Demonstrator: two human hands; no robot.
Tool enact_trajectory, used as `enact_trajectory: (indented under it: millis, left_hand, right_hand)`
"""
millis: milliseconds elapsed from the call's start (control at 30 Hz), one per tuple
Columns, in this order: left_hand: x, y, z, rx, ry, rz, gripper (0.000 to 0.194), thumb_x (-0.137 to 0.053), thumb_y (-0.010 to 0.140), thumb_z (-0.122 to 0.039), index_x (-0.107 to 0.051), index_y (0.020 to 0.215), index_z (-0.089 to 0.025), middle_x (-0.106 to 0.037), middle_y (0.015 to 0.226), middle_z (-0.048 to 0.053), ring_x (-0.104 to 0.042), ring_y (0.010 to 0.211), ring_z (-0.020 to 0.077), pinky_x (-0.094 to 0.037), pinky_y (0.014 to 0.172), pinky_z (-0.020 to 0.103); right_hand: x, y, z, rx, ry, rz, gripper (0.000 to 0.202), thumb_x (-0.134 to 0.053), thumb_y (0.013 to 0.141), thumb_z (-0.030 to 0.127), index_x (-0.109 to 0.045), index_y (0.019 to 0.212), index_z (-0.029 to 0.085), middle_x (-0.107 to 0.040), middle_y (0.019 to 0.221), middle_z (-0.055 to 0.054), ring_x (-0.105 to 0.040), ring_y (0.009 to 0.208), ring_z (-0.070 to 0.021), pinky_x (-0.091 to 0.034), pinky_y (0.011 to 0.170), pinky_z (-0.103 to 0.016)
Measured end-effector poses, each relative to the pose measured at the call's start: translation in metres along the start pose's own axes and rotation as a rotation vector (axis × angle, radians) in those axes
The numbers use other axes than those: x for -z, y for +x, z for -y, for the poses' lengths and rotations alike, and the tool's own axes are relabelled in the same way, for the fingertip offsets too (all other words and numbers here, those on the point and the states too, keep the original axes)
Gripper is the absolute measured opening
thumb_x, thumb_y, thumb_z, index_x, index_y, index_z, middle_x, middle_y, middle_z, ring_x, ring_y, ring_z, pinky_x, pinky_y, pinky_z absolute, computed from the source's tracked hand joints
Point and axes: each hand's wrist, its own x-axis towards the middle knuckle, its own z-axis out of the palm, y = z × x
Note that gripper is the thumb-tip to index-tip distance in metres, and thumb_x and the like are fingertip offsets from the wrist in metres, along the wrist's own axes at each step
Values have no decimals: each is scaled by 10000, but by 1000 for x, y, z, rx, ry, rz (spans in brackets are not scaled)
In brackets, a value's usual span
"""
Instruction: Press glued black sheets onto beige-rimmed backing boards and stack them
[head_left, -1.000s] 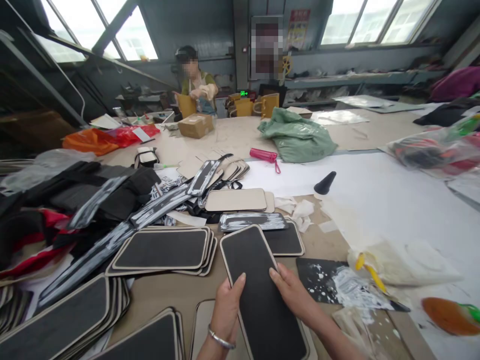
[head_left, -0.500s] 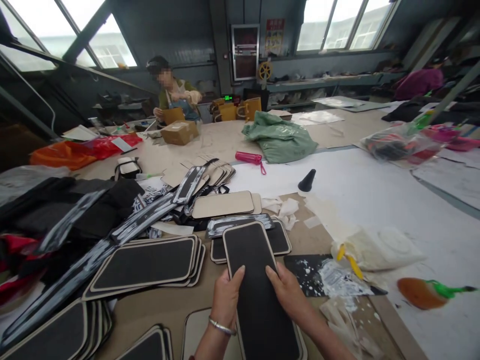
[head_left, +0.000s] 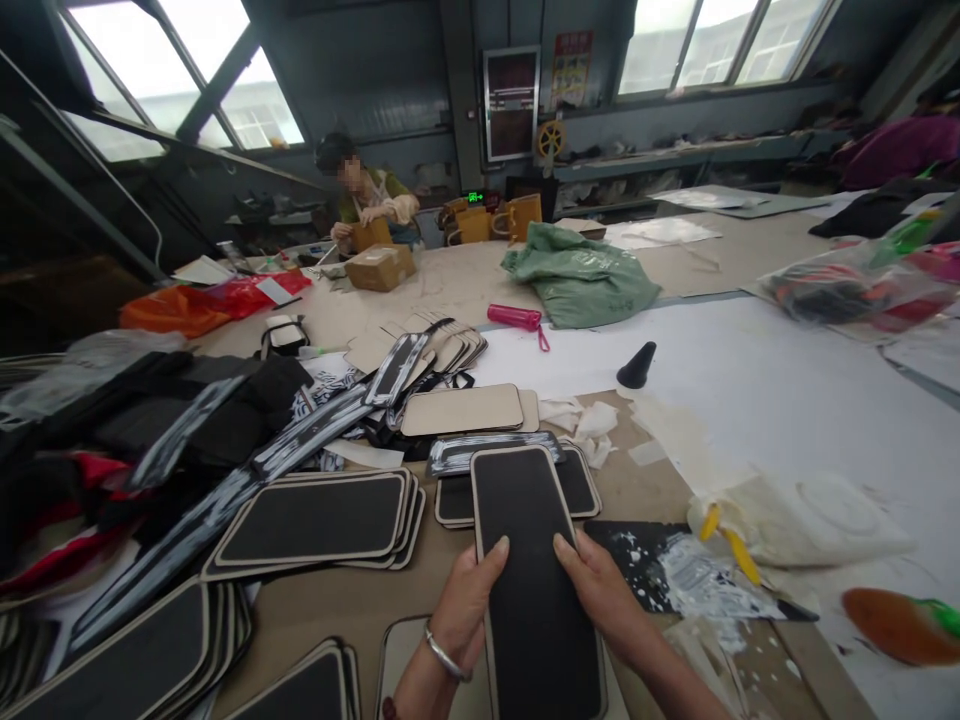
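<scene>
Head view: left hand [head_left: 463, 608] and right hand [head_left: 606, 592] pinch a black panel [head_left: 531, 590], partly hiding a white-smeared strip [head_left: 451, 456].

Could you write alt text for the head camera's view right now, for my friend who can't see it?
A person's left hand and right hand grip a pale-edged black panel over a cluttered table. Stacks of similar panels lie to the left, a white-smeared black sheet to the right. Beyond, another person is behind a cardboard box.
</scene>
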Motion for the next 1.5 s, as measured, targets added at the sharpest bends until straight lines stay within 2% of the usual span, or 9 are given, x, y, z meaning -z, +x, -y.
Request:
enact_trajectory:
  millis: [167,433,533,667,833,1067,1200,1367,1500]
  left_hand:
    - [4,2,5,-32,16,-92,530,-827,522,-345,-659,938,-64,-693,907,182,-638,908,324,-513,852,422]
    - [10,14,13,-134,118,-236,531,-840,466,-396,-679,857,-75,-702,874,159,-659,829,299,-533,809,383]
    - [10,11,14,-121,75,-211,515,-827,498,-394,-676,873,-75,-703,869,155,-654,855,301,-528,823,387]
    - [7,4,13,-73,20,-162,528,-825,504,-373,-670,915,-80,-700,901,151,-631,931,309,-512,860,392]
    - [5,2,15,-48,3,-136,526,-802,556,-375,-657,966,-80,-694,932,157,-641,902,301,-518,844,398]
    - [13,2,21,-153,98,-222,556,-828,496,-386,-665,913,-57,-691,936,169,-652,858,301,-527,819,390]
    - [16,-6,22,-186,82,-201,531,-806,533,-401,-661,914,-60,-687,962,165,-637,915,301,-495,884,401]
    - [18,-17,26,-162,3,-196,513,-798,560,-370,-650,946,-68,-683,981,163,-638,916,301,-487,898,416]
    - [21,-25,29,-164,-66,-202,493,-802,564,-342,-644,949,-78,-681,992,158,-637,927,294,-482,913,402]
  right_hand:
    - [-7,2,-3,-90,149,86,449,-543,748,519,-598,1008,157,-685,958,-90,-627,906,-265,-507,791,-407]
    - [-18,5,-17,83,-233,-148,391,-398,799,538,-597,808,202,-684,798,-90,-632,755,-252,-488,698,-365]
    - [-16,4,-15,95,-253,-130,364,-419,803,506,-610,825,197,-688,806,-85,-634,757,-247,-485,696,-352]
    - [-11,5,-9,54,-154,-60,356,-484,781,482,-631,906,184,-692,908,-78,-625,891,-255,-484,777,-356]
    - [-10,3,-6,-11,-154,-56,386,-519,752,487,-633,934,166,-687,952,-91,-618,905,-269,-475,799,-377]
    - [-15,-4,1,46,-171,-26,403,-459,778,527,-622,862,169,-682,876,-81,-608,856,-248,-473,776,-350]
    - [-17,-9,2,-31,-49,61,415,-488,765,545,-614,818,152,-675,818,-72,-605,768,-233,-488,704,-348]
    - [-22,-17,4,-61,28,36,404,-550,742,514,-633,874,141,-680,835,-70,-606,732,-224,-492,695,-357]
    - [-29,-23,4,-29,-67,-22,408,-551,729,531,-648,837,150,-682,797,-62,-607,737,-229,-488,684,-341]
